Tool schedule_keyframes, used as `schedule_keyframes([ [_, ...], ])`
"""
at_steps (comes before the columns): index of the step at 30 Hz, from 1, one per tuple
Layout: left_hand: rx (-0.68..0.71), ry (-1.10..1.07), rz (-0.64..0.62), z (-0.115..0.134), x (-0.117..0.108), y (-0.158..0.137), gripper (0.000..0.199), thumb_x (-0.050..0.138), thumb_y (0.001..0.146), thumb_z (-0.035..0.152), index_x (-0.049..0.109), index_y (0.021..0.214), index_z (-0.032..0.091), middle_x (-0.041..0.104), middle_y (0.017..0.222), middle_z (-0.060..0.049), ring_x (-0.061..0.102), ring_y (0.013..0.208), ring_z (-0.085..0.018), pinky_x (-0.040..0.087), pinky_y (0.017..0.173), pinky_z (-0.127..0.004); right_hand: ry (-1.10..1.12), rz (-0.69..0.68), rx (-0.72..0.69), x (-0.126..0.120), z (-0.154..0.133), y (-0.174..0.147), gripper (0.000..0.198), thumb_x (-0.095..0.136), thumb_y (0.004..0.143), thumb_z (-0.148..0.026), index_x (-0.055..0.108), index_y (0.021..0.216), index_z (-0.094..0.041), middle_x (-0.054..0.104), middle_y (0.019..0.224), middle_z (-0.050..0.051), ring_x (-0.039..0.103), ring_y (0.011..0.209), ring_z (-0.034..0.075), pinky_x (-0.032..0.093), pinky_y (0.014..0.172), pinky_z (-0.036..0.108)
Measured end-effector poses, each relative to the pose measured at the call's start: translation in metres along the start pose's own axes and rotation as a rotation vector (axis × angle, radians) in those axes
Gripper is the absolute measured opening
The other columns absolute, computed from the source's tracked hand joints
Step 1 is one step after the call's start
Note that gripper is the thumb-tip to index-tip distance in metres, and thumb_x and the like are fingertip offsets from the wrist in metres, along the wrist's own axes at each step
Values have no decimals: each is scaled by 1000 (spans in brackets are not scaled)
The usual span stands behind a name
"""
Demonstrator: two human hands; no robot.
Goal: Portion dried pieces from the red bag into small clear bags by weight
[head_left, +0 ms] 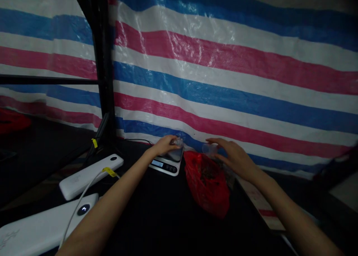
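Note:
My left hand (165, 144) is closed on a crumpled piece of clear plastic (178, 141), above the far side of a small digital kitchen scale (171, 162) with a lit display. In my right hand (233, 154), a small clear plastic cup (209, 148) is gripped between thumb and fingers. It hangs over the back rim of an open red plastic bag (215, 196). Dark, dry-looking bits (207, 174) lie inside the bag; their kind is too dim to make out. The bag stands just right of the scale.
Two white power banks (91, 175) lie on the left, with a white cable (81, 200) running across. Beneath my right forearm is a flat pale box or board (261, 202). A black metal post (104, 62) rises back left, before a striped plastic sheet (223, 73).

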State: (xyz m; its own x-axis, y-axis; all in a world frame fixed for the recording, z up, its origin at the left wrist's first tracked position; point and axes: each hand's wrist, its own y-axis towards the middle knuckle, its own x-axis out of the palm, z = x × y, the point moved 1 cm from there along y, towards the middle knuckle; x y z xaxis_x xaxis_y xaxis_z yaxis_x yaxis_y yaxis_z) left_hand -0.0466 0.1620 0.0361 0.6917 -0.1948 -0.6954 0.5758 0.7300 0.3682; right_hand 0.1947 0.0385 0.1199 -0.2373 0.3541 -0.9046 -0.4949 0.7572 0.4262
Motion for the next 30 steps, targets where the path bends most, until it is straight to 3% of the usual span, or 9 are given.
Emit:
schedule_keyframes([
  [3,-62,236,-85,-21,1,-5,48,57,73,40,53,111,11,56,107,-12,51,96,-24,37,84,-33,101,-133,82,14,11,-32,35,49,80,-27,49,114,-26,57,113,4,54,99,22,41,83,37],
  [6,-77,318,-104,-25,5,-7,70,61,67,45,38,126,13,45,121,-14,41,111,-28,32,93,-37,124,-158,127,35,22,-53,33,49,79,-24,52,112,-25,57,113,5,52,102,23,39,87,39],
  [8,-16,310,-40,-13,9,-5,65,54,74,43,33,129,17,40,125,-12,36,115,-26,29,96,-38,150,-151,147,49,30,-57,33,49,79,-23,52,111,-24,56,114,5,51,104,22,38,89,40],
  [11,107,256,69,21,15,2,37,33,87,27,40,123,20,41,123,-8,37,116,-20,27,100,-36,205,-167,159,63,41,-52,34,52,77,-22,51,111,-22,56,113,6,51,104,21,39,90,40],
  [14,221,188,78,55,27,13,34,26,88,19,46,116,20,44,121,-7,39,114,-17,28,100,-32,217,-210,130,68,46,-42,34,53,76,-20,53,110,-21,57,113,6,51,105,21,38,91,39],
  [18,280,214,-114,79,52,35,32,31,85,14,49,112,16,51,115,-8,45,109,-18,33,95,-31,255,-233,114,68,36,-38,37,52,76,-17,50,113,-21,56,114,8,51,105,22,37,92,39],
  [22,280,250,-378,78,77,49,30,39,79,10,55,105,14,58,108,-9,54,99,-19,41,85,-29,368,-209,133,63,17,-49,38,46,81,-19,45,119,-23,53,118,8,51,106,20,38,91,38],
  [27,220,260,-412,71,91,42,40,51,78,23,46,116,13,56,113,-13,54,100,-22,42,82,-30,335,-167,169,58,7,-70,39,44,82,-21,43,120,-27,52,121,3,50,108,19,38,93,36],
  [30,176,330,-477,68,90,30,37,52,78,27,51,112,13,59,109,-13,56,98,-24,42,80,-30,254,-160,185,56,8,-79,38,44,82,-23,44,120,-29,53,119,3,51,104,22,39,90,39],
])
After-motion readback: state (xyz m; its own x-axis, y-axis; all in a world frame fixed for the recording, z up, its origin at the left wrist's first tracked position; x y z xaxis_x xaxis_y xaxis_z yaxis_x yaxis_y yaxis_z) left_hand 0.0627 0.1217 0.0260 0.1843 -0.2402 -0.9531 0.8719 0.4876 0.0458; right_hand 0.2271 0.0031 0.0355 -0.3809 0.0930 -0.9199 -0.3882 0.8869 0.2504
